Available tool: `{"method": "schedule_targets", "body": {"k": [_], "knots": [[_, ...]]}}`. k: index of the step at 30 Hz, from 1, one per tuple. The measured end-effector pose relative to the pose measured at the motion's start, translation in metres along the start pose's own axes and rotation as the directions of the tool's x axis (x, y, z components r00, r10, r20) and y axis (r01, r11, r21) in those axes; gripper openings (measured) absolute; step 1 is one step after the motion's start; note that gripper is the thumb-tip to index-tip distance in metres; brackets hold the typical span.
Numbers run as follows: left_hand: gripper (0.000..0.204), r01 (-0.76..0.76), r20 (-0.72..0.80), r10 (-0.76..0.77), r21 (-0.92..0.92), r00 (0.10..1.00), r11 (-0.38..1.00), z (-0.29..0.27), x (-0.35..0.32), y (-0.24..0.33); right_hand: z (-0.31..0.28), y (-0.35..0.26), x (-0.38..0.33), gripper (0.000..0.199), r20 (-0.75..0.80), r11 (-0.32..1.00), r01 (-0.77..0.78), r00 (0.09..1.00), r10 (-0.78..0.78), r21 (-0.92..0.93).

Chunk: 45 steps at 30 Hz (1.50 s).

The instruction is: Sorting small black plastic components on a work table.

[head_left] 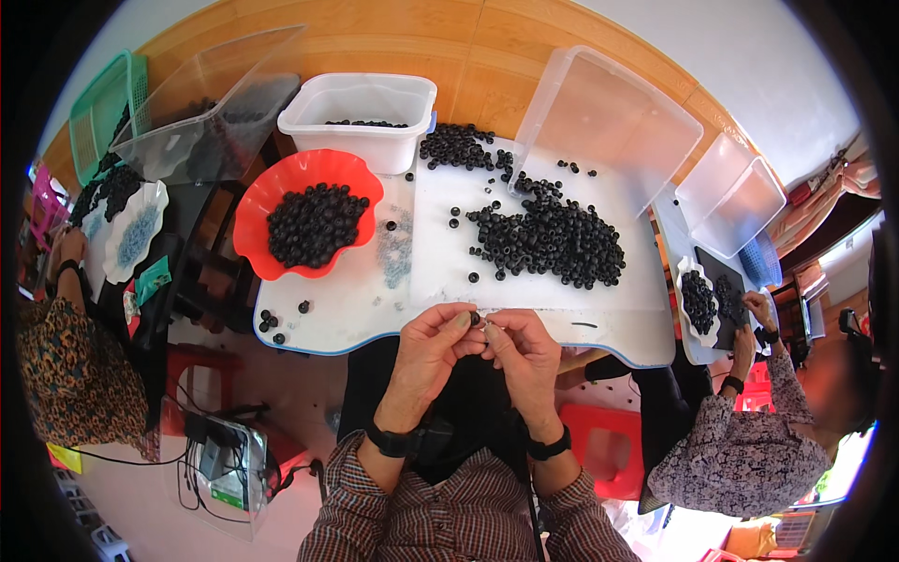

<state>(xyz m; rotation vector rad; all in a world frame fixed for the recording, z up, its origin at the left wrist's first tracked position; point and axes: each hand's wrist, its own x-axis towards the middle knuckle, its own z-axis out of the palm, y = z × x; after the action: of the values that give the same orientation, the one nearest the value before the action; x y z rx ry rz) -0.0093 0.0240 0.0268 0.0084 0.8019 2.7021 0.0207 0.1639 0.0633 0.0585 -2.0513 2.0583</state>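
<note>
Just off the table's front edge, my left hand (pixel 429 348) pinches a small round black part (pixel 475 318) between thumb and fingertips. My right hand (pixel 526 356) meets it there, thumb and forefinger closed on something tiny and pale that I cannot make out. Beyond both hands a heap of the same black parts (pixel 562 245) covers a white board on the table. To its left are small clear-bluish pieces (pixel 394 251), scattered loosely. A red wavy-rimmed bowl (pixel 251 211) holds more black parts.
A white tub (pixel 358 138) and a leaning clear plastic bin (pixel 613 122) stand at the back of the white table (pixel 361 304). People work at tables on either side, a patterned sleeve (pixel 56 375) at left and another person (pixel 740 440) at right. A red stool (pixel 604 450) stands below.
</note>
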Motion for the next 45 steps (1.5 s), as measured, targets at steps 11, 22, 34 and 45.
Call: {"method": "schedule_targets", "body": {"k": [11,22,34,45], "knots": [[0.021,-0.040,0.017,0.039,0.058,0.999,0.998,0.000,-0.017,0.005,0.006,-0.004,-0.010,0.010,0.067,0.999,0.005,0.998,-0.003,-0.039],[0.021,-0.045,-0.001,0.047,0.245,0.999,0.968,-0.014,-0.029,0.009,0.010,-0.008,-0.011,0.009,0.151,0.989,0.028,0.989,-0.006,-0.144],[0.022,0.041,0.083,-0.065,0.257,0.994,0.966,-0.029,-0.033,0.018,0.001,-0.012,0.008,0.009,0.353,0.942,-0.312,0.873,0.336,-0.125],[0.023,0.080,-0.026,-0.077,0.126,0.997,0.989,-0.038,-0.023,0.009,0.000,-0.002,0.066,0.005,0.169,0.649,0.237,0.972,-0.166,-0.723]]}}
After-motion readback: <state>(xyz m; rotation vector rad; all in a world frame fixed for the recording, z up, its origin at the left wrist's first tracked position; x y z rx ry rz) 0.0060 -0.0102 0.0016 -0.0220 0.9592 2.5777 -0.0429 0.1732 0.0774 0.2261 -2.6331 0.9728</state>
